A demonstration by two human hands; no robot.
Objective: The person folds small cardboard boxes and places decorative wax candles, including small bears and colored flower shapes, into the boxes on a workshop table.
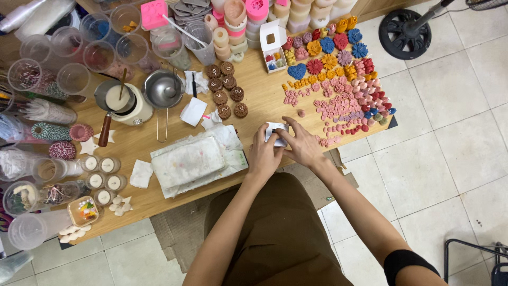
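My left hand (263, 154) and my right hand (300, 144) meet at the near edge of the wooden table (159, 198), both gripping a small white box (275, 130). The left holds its near left side, the right covers its right side with fingers laid across the top. Just beyond lie many small pink wax flowers (346, 103) with larger blue, red and yellow ones (329, 50) further back. An open white box (274, 46) with coloured pieces stands behind them.
A stained white cloth pad (191, 160) lies left of my hands. Several brown round pieces (225, 89), a metal ladle (163, 92), a pot of white wax (120, 100), plastic cups (74, 50), twine spools (58, 132) and small candles (103, 180) fill the left. A fan base (405, 33) stands on the tiled floor.
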